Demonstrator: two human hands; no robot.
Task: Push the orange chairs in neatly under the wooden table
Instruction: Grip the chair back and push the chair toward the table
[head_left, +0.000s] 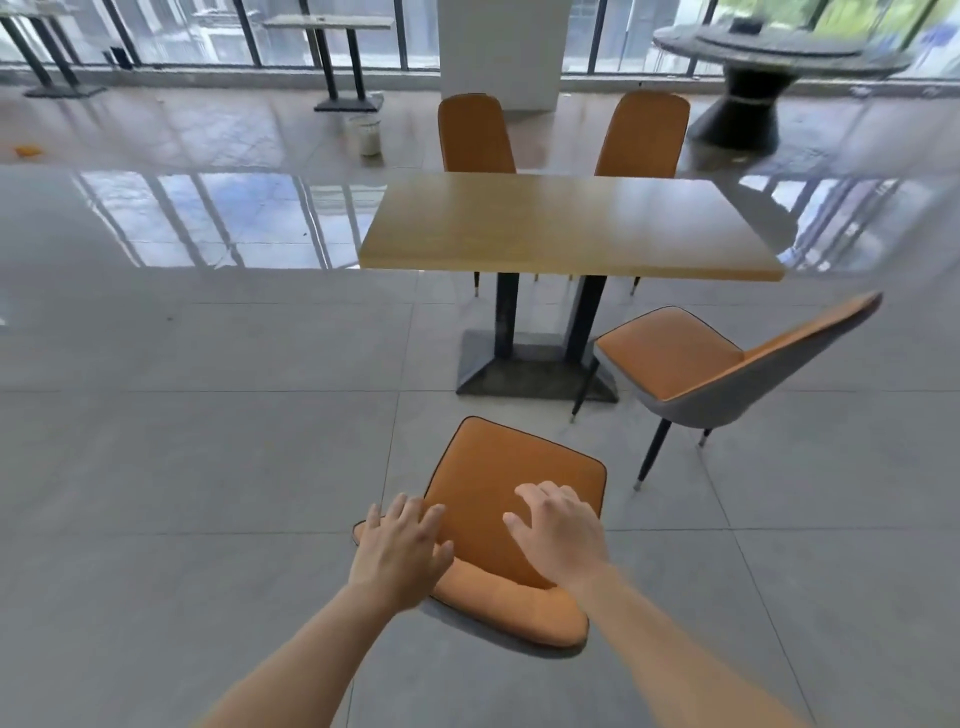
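Note:
A wooden table (566, 223) on a dark pedestal base stands in the middle of the room. Right below me is an orange chair (498, 473), well back from the table's near side and turned slightly. My left hand (402, 551) hovers with spread fingers over the left end of its backrest. My right hand (558, 535) is spread above the backrest's right part and the seat. Whether either hand touches the chair I cannot tell. A second orange chair (675, 358) stands angled at the table's near right corner. Two more orange chairs (475, 135) (644, 135) are tucked in on the far side.
Grey tiled floor surrounds the table. A white pillar (498, 47) rises behind the far chairs. A round dark table (769, 57) stands at the back right, and other tables (332, 26) at the back left. A pale bucket (366, 135) sits on the floor.

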